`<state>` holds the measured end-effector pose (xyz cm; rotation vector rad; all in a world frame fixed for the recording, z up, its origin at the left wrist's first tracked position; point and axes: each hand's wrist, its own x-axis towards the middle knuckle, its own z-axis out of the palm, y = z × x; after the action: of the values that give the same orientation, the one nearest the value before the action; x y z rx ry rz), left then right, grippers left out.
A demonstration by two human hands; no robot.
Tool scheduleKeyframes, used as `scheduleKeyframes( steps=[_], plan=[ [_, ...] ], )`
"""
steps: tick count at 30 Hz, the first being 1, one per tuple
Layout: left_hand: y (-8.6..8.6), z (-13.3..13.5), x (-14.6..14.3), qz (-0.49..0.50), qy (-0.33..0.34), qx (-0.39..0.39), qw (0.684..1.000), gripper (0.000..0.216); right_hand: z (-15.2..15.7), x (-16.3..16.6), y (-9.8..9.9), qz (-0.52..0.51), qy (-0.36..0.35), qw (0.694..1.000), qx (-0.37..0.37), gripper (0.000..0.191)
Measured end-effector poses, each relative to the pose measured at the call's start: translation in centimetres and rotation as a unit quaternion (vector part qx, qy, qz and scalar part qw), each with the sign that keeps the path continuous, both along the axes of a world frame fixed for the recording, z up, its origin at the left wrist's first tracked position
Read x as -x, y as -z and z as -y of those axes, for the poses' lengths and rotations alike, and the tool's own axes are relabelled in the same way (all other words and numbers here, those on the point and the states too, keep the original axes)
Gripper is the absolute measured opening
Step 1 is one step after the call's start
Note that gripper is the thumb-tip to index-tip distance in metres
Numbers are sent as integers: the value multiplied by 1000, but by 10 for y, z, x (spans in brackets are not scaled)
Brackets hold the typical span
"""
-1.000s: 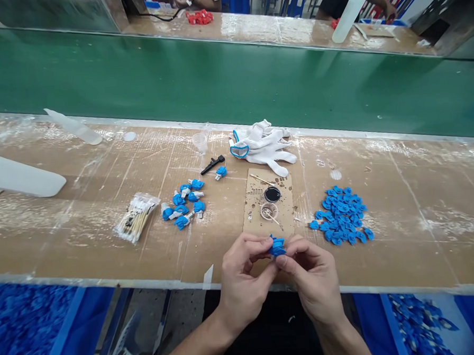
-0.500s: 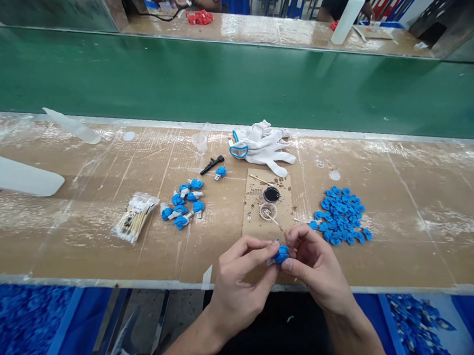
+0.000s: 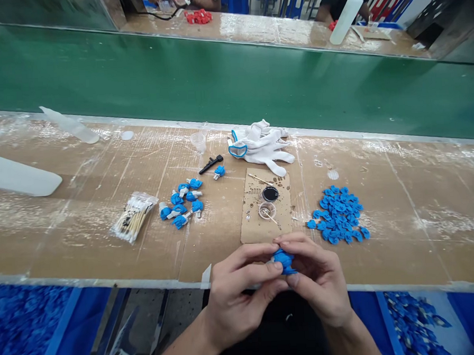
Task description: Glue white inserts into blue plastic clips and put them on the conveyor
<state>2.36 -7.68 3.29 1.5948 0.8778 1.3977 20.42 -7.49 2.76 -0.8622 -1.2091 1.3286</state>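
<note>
The left hand (image 3: 239, 291) and right hand (image 3: 325, 281) grip one small blue plastic part (image 3: 283, 260); fitting seems in hand, next needing steady pressure.

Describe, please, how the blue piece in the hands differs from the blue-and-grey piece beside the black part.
The held piece is gripped by the left hand and right hand; the lone piece lies on the bench. The hands partly hide the held piece, whereas the lone piece is uncovered, its grey end showing. Both show blue.
</note>
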Motion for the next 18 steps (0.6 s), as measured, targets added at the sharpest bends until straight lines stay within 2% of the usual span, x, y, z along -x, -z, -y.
scheduleKeyframes(
  steps=[4, 8, 11, 14, 18],
  plan=[
    [2, -2, 0, 33, -17, 49, 998, 35, 1, -1, 0, 24, -11, 1000, -7, 34],
    [-2, -3, 2, 23, 0, 12, 1000, 43, 1, -5, -5, 58, -18, 998, 2, 49],
    [-2, -1, 2, 15, 9, -6, 1000, 49, 2, -6, -10, 108, 0, 994, -23, 38],
    [0, 3, -2, 26, -24, 17, 999, 45, 4, -2, -11, 172, 35, 981, -81, 27],
    [0, 9, -11, 47, -27, 42, 998, 40, 15, 4, -4, 220, 77, 965, -118, 25]
  ],
)
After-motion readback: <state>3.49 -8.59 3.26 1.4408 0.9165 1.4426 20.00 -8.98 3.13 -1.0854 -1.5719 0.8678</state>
